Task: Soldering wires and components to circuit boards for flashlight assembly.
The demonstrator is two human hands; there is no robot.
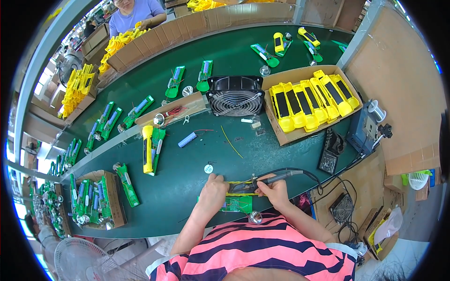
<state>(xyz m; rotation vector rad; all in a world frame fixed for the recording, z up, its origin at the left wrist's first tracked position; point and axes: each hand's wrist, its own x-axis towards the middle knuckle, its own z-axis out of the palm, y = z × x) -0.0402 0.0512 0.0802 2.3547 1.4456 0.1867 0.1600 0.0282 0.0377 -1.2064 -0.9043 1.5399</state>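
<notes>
Close to my body at the table's front edge, my left hand [213, 193] is closed on the left end of a yellow flashlight shell [230, 192]. My right hand [275, 192] grips a soldering iron [280, 177], its tip pointing left over the shell; the exact contact point is too small to tell. Just below the shell lies a green flashlight half [238, 204] with a round silver reflector [255, 217] at its right end. A round white disc [208, 169] rests beyond my left hand. Further off lie a loose blue battery cell [187, 139] and a thin yellow wire [231, 141].
A carton of yellow shells [281, 136] stands far right, beside a black fan [234, 96]. The soldering station [362, 129] and iron stand [331, 152] are at right. Green halves fill a box [116, 206] at left. A co-worker [136, 16] sits beyond the belt [225, 51].
</notes>
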